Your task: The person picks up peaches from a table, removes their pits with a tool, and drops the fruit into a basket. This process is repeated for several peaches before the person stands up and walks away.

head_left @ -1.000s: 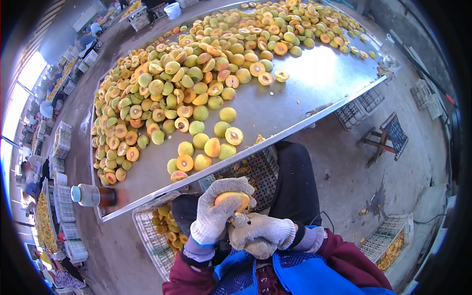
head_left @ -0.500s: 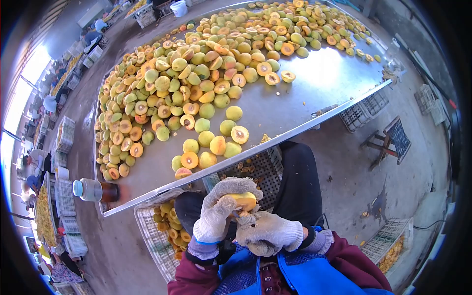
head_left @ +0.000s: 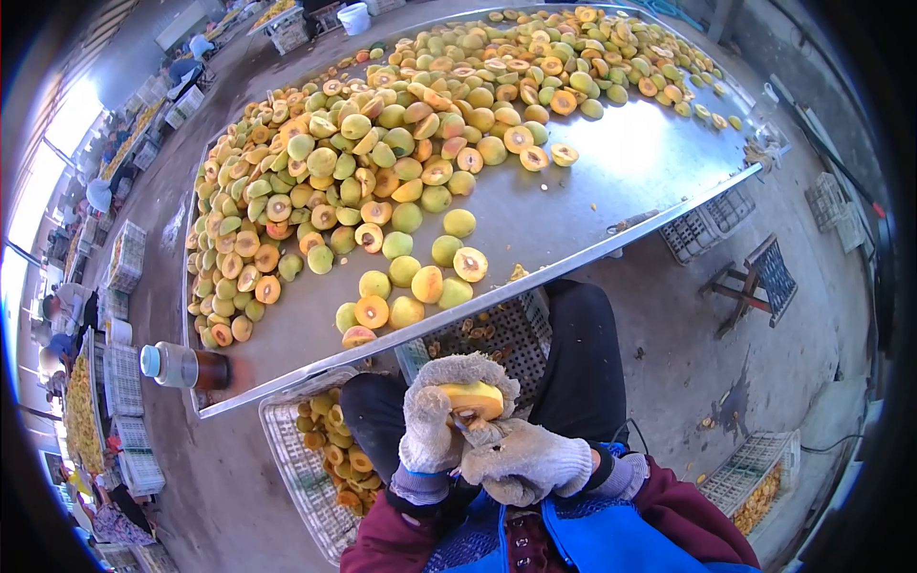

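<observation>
My left hand, in a worn knitted glove, is wrapped round a halved yellow fruit whose brownish cut side faces my right hand. My right hand, gloved too, is closed on a small tool at the cut face; the tool is mostly hidden by the fingers. Both hands are close together above my lap. Beyond them, many halved fruits are heaped on a metal table, with a few lying near its front edge.
A crate of fruit halves stands left of my legs, and a dark-bottomed crate sits under the table edge. A bottle is at the table's left corner. Right are a stool and another crate. People work far left.
My left hand has turned the fruit so its cut side shows more. My right hand stays against it with the tool. The view has shifted slightly.
</observation>
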Motion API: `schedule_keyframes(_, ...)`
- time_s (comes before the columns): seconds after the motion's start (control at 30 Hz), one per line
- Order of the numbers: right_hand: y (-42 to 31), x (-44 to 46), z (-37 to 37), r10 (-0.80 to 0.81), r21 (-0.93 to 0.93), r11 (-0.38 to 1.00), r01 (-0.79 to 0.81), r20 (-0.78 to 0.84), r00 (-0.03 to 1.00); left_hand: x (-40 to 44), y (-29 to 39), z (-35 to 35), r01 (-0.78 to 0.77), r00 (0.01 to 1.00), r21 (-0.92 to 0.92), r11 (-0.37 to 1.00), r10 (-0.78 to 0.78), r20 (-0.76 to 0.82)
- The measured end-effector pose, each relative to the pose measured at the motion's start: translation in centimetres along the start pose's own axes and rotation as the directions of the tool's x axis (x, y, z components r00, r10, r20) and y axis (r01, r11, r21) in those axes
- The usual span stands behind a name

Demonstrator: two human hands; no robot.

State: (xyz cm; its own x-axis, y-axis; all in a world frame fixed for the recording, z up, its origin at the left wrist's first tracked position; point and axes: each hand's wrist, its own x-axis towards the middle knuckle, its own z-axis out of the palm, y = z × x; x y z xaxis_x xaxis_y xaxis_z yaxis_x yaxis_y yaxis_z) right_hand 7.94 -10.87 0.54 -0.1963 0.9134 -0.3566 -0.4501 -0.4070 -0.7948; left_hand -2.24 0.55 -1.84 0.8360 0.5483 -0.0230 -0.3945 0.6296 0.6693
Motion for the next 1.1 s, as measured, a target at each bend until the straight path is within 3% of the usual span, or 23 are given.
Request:
schedule_keyframes(0.03, 0.2, 0.0, 0.0, -0.206, -0.039, 0.978, 0.207, 0.029, 0.978, 0.0, 0.2, 0.0, -0.002, 1.0, 0.0, 1.0, 0.002, -0.001)
schedule_keyframes(0.07, 0.1, 0.0, -0.2, -0.205, -0.04, 0.978, 0.206, 0.03, 0.978, 0.0, 0.4, 0.0, -0.004, 1.0, 0.052, 0.999, 0.003, 0.015)
schedule_keyframes(0.13, -0.4, 0.1, -0.8, 0.28, 0.104, 0.952, -0.287, 0.076, 0.957, 0.1, 0.8, 0.4, -0.009, 0.999, 0.101, 0.995, 0.006, 0.032)
schedule_keyframes(0.17, -0.8, 0.0, -0.4, 0.282, 0.1, 0.952, -0.289, 0.075, 0.956, 0.2, 1.0, 0.8, -0.057, 0.998, 0.243, 0.968, 0.06, -0.005)
schedule_keyframes(0.2, -1.6, -0.2, 0.6, 0.306, 0.034, 0.952, -0.304, -0.086, 0.948, 0.2, 1.1, 1.0, -0.095, 0.993, 0.384, 0.919, 0.117, -0.034)
schedule_keyframes(0.23, -2.1, -0.3, 1.2, 0.31, -0.028, 0.945, -0.326, -0.246, 0.918, 0.2, 1.3, 0.9, -0.096, 0.993, 0.383, 0.919, 0.118, -0.033)
schedule_keyframes(0.3, -2.5, -0.2, 1.6, 0.274, -0.079, 0.948, -0.307, -0.283, 0.919, 0.2, 1.9, 0.4, -0.12, 0.992, 0.464, 0.877, 0.12, 0.031)
schedule_keyframes(0.37, -2.5, -0.1, 1.6, 0.239, -0.131, 0.948, -0.291, -0.312, 0.92, 0.1, 2.0, 0.4, -0.123, 0.992, 0.447, 0.886, 0.125, 0.027)
schedule_keyframes(0.43, -1.8, -0.1, 1.0, 0.319, 0.055, 0.948, -0.314, -0.155, 0.935, 0.0, 1.7, 0.2, -0.126, 0.992, 0.429, 0.895, 0.127, 0.026)
schedule_keyframes(0.5, -1.6, 0.1, 0.7, 0.317, 0.058, 0.948, -0.313, -0.098, 0.943, -0.2, 0.8, -0.2, -0.087, 0.994, 0.241, 0.967, 0.1, -0.043)
schedule_keyframes(0.57, -1.2, 0.3, 0.4, 0.319, 0.059, 0.947, -0.317, -0.036, 0.947, -0.4, 0.4, 0.0, -0.067, 0.993, 0.2, 0.978, 0.085, -0.081)
schedule_keyframes(0.63, -0.5, 0.5, 0.2, 0.158, -0.078, 0.984, -0.157, 0.001, 0.987, -0.6, 0.3, -0.1, -0.048, 0.99, 0.159, 0.986, 0.068, -0.123)
schedule_keyframes(0.7, -0.3, 0.6, 0.0, 0.169, -0.123, 0.978, -0.166, 0.015, 0.986, -0.8, 0.2, -0.4, -0.033, 0.995, 0.033, 0.999, 0.036, -0.094)
schedule_keyframes(0.77, 0.2, 0.8, -0.2, 0.177, -0.17, 0.971, -0.17, 0.025, 0.984, -0.8, 0.0, -0.3, -0.034, 0.994, 0.019, 0.999, 0.036, -0.105)
schedule_keyframes(0.8, 1.1, 1.0, -0.4, -0.18, -0.418, 0.888, 0.193, 0.071, 0.981, -0.9, -0.1, -0.3, -0.034, 0.993, 0.005, 0.999, 0.034, -0.116)
schedule_keyframes(0.83, 1.6, 1.1, -0.4, -0.487, -0.603, 0.621, 0.501, 0.203, 0.849, -0.9, 0.0, -0.2, -0.035, 0.992, 0.003, 0.999, 0.035, -0.118)
schedule_keyframes(0.87, 1.7, 1.0, -0.4, -0.486, -0.604, 0.621, 0.5, 0.204, 0.85, -0.8, 0.1, -0.1, -0.021, 0.992, -0.003, 1.0, 0.02, -0.125)
schedule_keyframes(0.93, 1.6, 0.9, -0.2, -0.353, -0.397, 0.84, 0.371, 0.121, 0.928, -0.7, 0.1, -0.1, -0.007, 0.991, -0.011, 1.0, 0.006, -0.133)
schedule_keyframes(0.97, 1.0, 0.8, -0.1, -0.351, -0.397, 0.84, 0.37, 0.122, 0.928, -0.6, 0.0, -0.1, -0.001, 0.991, -0.054, 0.999, -0.007, -0.137)
schedule_keyframes(1.0, 0.1, 0.7, 0.2, -0.118, -0.189, 0.975, 0.119, 0.02, 0.993, -0.6, 0.0, -0.1, 0.006, 0.99, -0.096, 0.995, -0.019, -0.142)
schedule_keyframes(1.03, -0.6, 0.7, 0.3, 0.141, 0.047, 0.989, -0.14, -0.024, 0.99, -0.5, 0.1, 0.0, 0.002, 0.99, -0.098, 0.995, -0.016, -0.143)
schedule_keyframes(1.1, 0.7, 1.0, -0.6, 0.203, 0.116, 0.972, -0.205, 0.026, 0.979, -0.2, 0.4, 0.4, -0.005, 0.991, -0.093, 0.996, -0.007, -0.131)
